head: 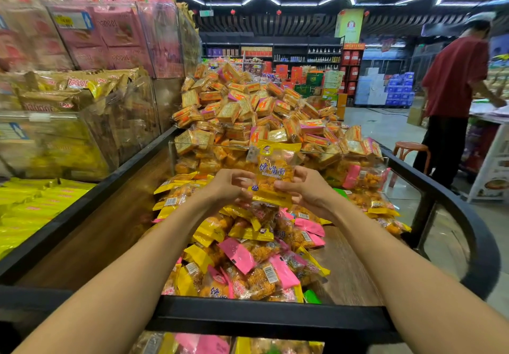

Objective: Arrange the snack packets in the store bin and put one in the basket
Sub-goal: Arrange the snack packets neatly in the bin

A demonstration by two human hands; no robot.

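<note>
Both hands hold one yellow snack packet [275, 171] upright above the bin. My left hand [231, 185] pinches its lower left side and my right hand [303, 188] grips its lower right corner. Below them a loose heap of yellow and pink snack packets [248, 249] fills the black-framed store bin [264, 318], whose wooden floor shows at the right. No basket is in view.
A clear divider [209, 147] separates this heap from a tall pile of orange cracker packs [256, 111] behind. Clear bins of pink and gold packets [110, 50] stand at left. A person in a red shirt [454, 86] stands at right near a stool [411, 149].
</note>
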